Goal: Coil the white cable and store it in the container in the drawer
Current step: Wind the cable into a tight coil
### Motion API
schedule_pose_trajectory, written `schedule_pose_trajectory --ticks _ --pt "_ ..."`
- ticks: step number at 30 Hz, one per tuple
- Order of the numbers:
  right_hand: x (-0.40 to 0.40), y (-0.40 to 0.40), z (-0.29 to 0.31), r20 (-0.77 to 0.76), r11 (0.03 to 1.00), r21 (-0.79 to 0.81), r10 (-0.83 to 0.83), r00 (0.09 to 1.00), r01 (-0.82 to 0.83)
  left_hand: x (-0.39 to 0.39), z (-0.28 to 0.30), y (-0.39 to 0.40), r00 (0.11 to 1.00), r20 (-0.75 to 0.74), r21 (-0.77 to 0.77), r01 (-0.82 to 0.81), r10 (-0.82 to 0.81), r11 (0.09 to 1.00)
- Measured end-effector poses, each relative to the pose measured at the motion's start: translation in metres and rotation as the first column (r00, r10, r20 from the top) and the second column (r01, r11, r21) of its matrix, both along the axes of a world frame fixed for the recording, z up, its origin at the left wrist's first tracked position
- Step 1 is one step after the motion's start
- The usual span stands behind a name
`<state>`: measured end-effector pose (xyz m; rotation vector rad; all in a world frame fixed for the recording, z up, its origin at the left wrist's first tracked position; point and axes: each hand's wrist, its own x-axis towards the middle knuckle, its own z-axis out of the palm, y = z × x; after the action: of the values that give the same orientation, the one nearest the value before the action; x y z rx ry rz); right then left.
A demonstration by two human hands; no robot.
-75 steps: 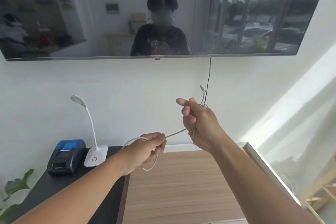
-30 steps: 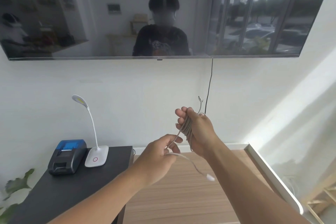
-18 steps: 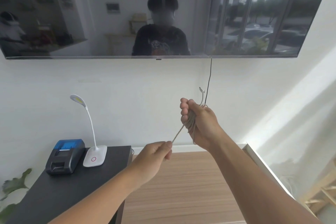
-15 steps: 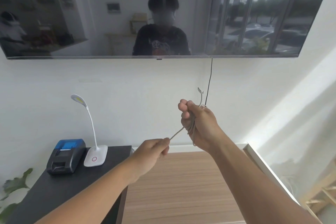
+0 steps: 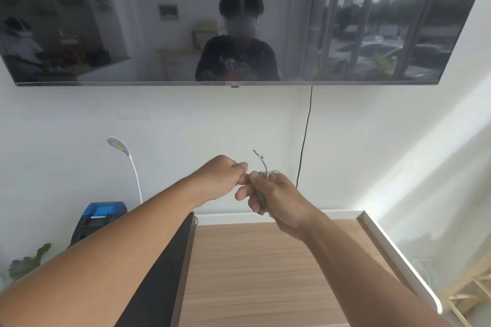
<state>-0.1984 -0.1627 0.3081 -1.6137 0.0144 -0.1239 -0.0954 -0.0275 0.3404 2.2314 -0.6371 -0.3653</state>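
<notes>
Above the counter [image 5: 265,273], near its back edge, the left hand [image 5: 220,180] forms a clenched grip touching the right hand [image 5: 276,202], whose grip grasps the coiled white cable [image 5: 265,176], one end protruding upward.

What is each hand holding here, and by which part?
Right hand grips the white cable around its coiled bundle. Left hand is fisted beside it; whether it pinches a strand cannot be told.

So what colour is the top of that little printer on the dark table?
Blue over a black body, seen in the head view.
</notes>
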Motion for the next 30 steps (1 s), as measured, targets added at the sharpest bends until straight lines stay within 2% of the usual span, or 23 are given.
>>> schedule_pose_trajectory --ticks 3,7,10,13,17,21,26,30 --pt "0.001 0.001 -0.002 0.010 1.000 0.000 -0.030 1.000 0.030 -0.005 0.004 0.001 0.975 0.219 0.084 -0.056 0.036 0.995" --pt "0.004 0.003 -0.007 0.033 0.996 -0.066 -0.064 0.997 0.066 -0.020 0.010 -0.003 0.908 0.416 0.149 -0.123 0.051 0.981" --pt "0.004 0.007 -0.007 0.020 0.995 -0.052 -0.081 0.997 0.082 -0.030 0.007 -0.009 0.874 0.483 0.121 -0.128 0.054 0.984" --pt "0.007 0.007 -0.006 0.032 0.991 0.070 -0.114 0.993 0.112 -0.038 -0.003 -0.007 0.856 0.513 0.057 -0.118 0.072 0.991" --pt "0.009 0.000 -0.004 0.038 0.931 0.337 -0.161 0.986 0.139 -0.049 -0.025 0.002 0.881 0.471 -0.005 -0.050 0.047 0.999" --pt "0.010 -0.001 -0.001 0.024 0.843 0.524 -0.160 0.987 0.124 -0.051 -0.044 0.008 0.952 0.306 -0.112 0.019 0.016 0.994" --pt "0.013 -0.001 -0.001 0.074 0.806 0.586 -0.161 0.984 0.087 -0.050 -0.059 0.011 0.990 0.131 -0.219 0.080 -0.051 0.973" --pt "0.013 -0.003 0.002 0.089 0.835 0.535 -0.204 0.975 0.126 -0.047 -0.065 0.017 0.991 -0.020 -0.191 0.123 -0.129 0.974"
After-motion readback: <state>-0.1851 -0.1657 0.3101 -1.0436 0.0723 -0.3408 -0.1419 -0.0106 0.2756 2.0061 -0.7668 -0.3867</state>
